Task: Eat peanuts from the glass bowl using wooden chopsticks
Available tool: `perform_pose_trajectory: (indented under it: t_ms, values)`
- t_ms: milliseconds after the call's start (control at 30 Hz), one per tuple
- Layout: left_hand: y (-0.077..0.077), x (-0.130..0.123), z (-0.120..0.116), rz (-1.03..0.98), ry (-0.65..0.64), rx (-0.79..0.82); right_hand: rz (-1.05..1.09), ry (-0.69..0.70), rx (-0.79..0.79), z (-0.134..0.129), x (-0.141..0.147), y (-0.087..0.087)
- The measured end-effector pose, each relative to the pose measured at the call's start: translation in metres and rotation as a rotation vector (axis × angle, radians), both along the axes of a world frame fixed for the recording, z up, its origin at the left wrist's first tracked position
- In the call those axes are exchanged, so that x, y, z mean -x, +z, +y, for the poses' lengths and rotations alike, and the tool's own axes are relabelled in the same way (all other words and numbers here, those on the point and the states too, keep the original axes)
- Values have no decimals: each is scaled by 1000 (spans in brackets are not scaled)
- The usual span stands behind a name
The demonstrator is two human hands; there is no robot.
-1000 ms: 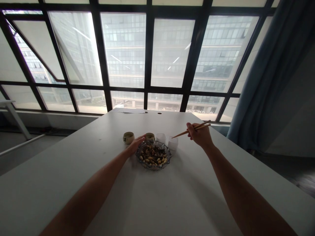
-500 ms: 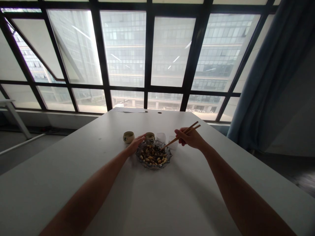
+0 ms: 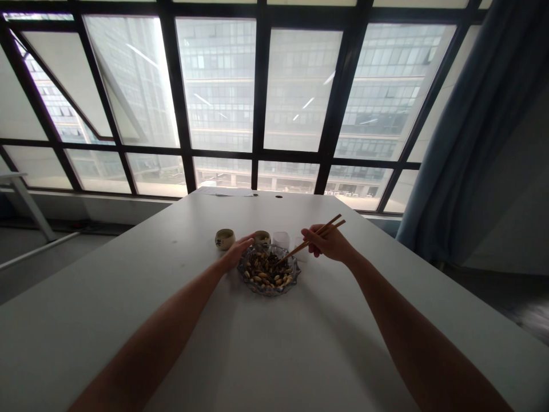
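My right hand is closed round a pair of wooden chopsticks, which slant down to the left. Their tips are among the nuts and dark bits in a scalloped clear glass bowl. Against the bowl's left rim lies my left hand, its fingers stretched out toward a small patterned cup behind the bowl. A second patterned cup stands to the left of that hand. Two clear cups are behind the bowl on the right: one clear cup shows well, the other is partly hidden by my right hand.
The bowl and cups stand on a long white table. Paper sheets lie at its far end, near two dark round holes. Beyond are large windows; a blue curtain hangs at the right.
My right hand and the chopsticks have moved slightly left, with the tips shifting left and a little down in the bowl. My left hand stays at the rim.
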State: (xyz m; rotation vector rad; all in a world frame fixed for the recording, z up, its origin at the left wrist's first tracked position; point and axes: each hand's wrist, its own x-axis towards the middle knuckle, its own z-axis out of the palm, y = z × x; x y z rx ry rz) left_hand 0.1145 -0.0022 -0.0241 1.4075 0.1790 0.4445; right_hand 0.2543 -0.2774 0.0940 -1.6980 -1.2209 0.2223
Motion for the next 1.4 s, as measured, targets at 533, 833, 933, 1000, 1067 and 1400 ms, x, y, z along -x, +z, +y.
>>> perform_pose_trajectory:
  t_ms: [533, 833, 933, 1000, 1067, 1400]
  values:
    - [2, 2, -1, 17, -6, -3, 131, -142, -192, -8, -12, 6]
    - [-1, 0, 2, -3, -18, 3, 277, -168, -289, -7, -35, -5]
    - [-2, -1, 3, 5, -8, 6, 338, -169, -299, -6, -38, -6]
    - [-2, -1, 3, 10, 3, 6, 399, -170, -315, -6, -40, -6]
    - [-2, -1, 3, 6, 11, -2, 487, -195, -339, -7, -43, -5]
    - [-4, -1, 4, -8, -13, 15, 593, -278, -159, -7, -52, -19]
